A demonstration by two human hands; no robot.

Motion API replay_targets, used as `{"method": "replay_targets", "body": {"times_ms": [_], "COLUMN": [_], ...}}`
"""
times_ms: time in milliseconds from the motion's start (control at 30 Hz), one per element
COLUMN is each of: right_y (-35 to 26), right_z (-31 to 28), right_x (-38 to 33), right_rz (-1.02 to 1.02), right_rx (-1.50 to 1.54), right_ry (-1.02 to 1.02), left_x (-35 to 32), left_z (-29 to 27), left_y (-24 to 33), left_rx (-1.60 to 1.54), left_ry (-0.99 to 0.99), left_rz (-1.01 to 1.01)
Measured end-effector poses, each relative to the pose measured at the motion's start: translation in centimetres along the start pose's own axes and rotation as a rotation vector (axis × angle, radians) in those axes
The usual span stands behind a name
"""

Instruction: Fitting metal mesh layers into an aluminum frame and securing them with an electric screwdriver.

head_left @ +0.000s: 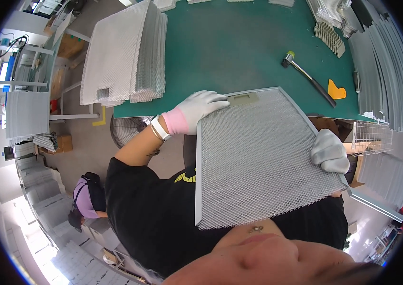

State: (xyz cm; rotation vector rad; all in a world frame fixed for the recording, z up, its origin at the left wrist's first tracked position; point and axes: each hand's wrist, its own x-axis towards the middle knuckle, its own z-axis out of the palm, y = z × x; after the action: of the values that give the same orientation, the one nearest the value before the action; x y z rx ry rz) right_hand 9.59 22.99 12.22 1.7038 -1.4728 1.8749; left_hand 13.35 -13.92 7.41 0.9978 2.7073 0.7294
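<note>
I hold a square metal mesh filter panel (258, 156) with a grey frame, tilted over the near edge of the green table (230, 42) and against my black shirt. My left hand (196, 110), in a white glove with a pink cuff, grips the panel's upper left corner. My right hand (330, 152), also in a white glove, clamps the panel's right edge. A rubber mallet (306, 76) with a black handle lies on the table beyond the panel, and an orange plastic piece (336, 90) sits beside it.
A tall stack of mesh sheets (125, 52) stands at the table's left end. Grey frame strips (387, 71) and small ribbed parts (330, 35) lie at the right. A round fan (130, 128) stands on the floor. Another person in a purple cap (85, 197) bends at lower left.
</note>
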Motion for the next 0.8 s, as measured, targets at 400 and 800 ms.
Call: {"method": "replay_targets", "body": {"times_ms": [400,800], "right_y": [-0.2,0.5], "right_z": [0.0,0.4], "right_x": [0.0,-0.3], "right_rz": [0.018,-0.010], "right_rx": [-0.069,0.050], "right_ry": [0.047,0.153], "left_x": [0.3,-1.2], "left_z": [1.1,0.8], "left_y": [-2.0,0.6], "left_rx": [-0.049,0.291], "left_ry": [-0.004,0.039], "left_rz": [0.054,-0.306]}}
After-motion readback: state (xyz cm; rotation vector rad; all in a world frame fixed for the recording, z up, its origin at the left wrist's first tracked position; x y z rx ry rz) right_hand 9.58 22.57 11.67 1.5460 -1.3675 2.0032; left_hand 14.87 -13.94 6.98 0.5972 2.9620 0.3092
